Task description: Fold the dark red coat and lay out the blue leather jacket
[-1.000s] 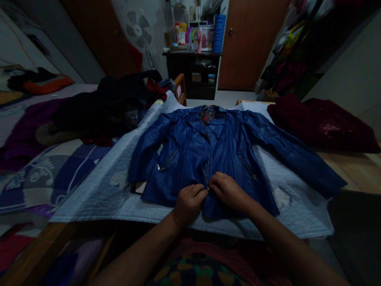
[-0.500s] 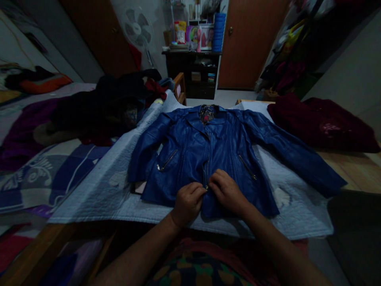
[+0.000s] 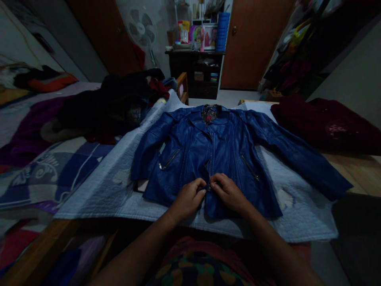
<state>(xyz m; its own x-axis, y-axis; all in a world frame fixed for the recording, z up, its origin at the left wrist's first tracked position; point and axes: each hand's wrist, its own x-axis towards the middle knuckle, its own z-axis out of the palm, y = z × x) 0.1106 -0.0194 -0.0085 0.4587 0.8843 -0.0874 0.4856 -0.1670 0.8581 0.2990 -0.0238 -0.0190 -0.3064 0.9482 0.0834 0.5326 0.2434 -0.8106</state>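
A blue leather jacket (image 3: 196, 147) lies spread face up, its collar at the far end and its right-hand sleeve stretched out to the side. Both of my hands meet at the lower end of its front zipper (image 3: 210, 167). My left hand (image 3: 190, 196) pinches the jacket's front edge, thumb against fingers. Close beside it, my right hand (image 3: 228, 190) is closed at the zipper's bottom, where a small metal piece shows by the fingertips. The fingers hide exactly what part of the zipper they grip. Slanted zip pockets sit on either side of the front.
Under the jacket is a light blue quilted cover (image 3: 119, 190). Dark clothes (image 3: 113, 95) are heaped at the left, near a blue patterned cloth (image 3: 56, 171). A maroon garment (image 3: 327, 123) lies at the right. A fan (image 3: 141, 28) and a dark shelf (image 3: 195, 73) stand behind.
The view has shifted slightly, so the scene sits a little further right. My left hand's grip on the front edge has changed a little; both hands stay at the zipper's lower end.
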